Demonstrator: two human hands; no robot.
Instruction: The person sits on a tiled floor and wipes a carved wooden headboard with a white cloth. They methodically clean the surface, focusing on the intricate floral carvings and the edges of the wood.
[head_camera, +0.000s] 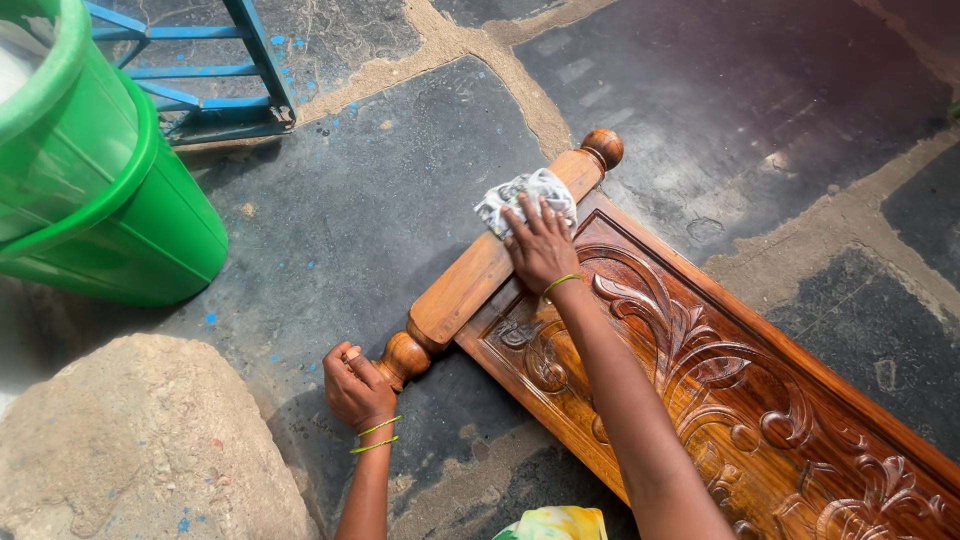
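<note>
Dark stone slabs make up the floor (380, 220), their joints filled with pale, sandy mortar and their faces dusted with grit and small flecks of blue paint. On this floor lies a carved wooden panel (720, 390), polished reddish-brown, with scrolling leaf relief across its face; it runs from the middle of the view down to the lower right corner. Along its upper end sits a turned wooden post (470, 285) with a round knob at each end. The right hand (540, 245) lies flat on this post, fingers spread and pressing a crumpled white and grey cloth (525, 195) against the wood near the far knob; its grip is loose and open over the cloth rather than closed around it. The left hand (357, 390) is curled beside the near knob (404, 358), its grip narrow and touching the knob's side, and thin green bangles circle both wrists. At the upper left stands a bright green plastic bin (110, 190), with a blue metal frame (215, 75) just behind it. A rough, pale boulder (140, 450) fills the lower left corner, near the left hand.
</note>
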